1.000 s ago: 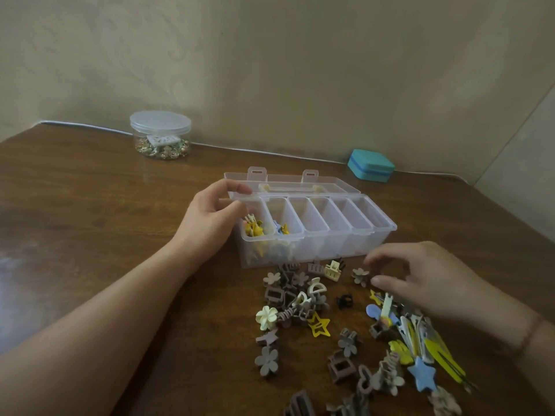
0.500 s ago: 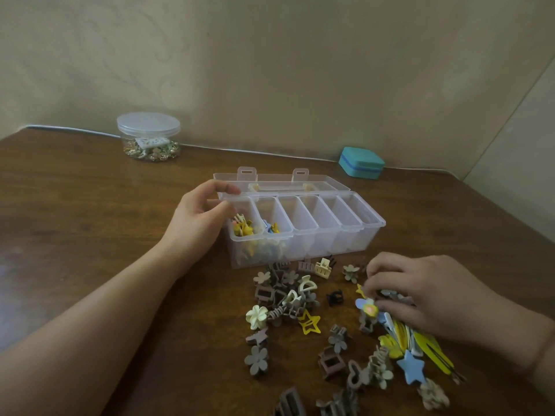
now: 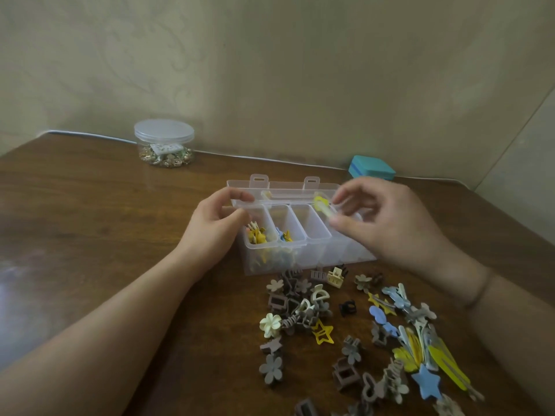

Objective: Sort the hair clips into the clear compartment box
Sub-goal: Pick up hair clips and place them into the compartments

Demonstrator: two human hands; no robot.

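Clear plastic box: left hand grips corner; right hand pinches yellow clip (slim, blurred).

Dim, warm, soft-focus picture; glare on the table at left.

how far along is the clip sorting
Early. Done: only the two leftmost compartments of the clear box hold clips. In hand: the right hand holds a yellow clip over the box while the left hand steadies it. Left: the big pile of clips on the table.
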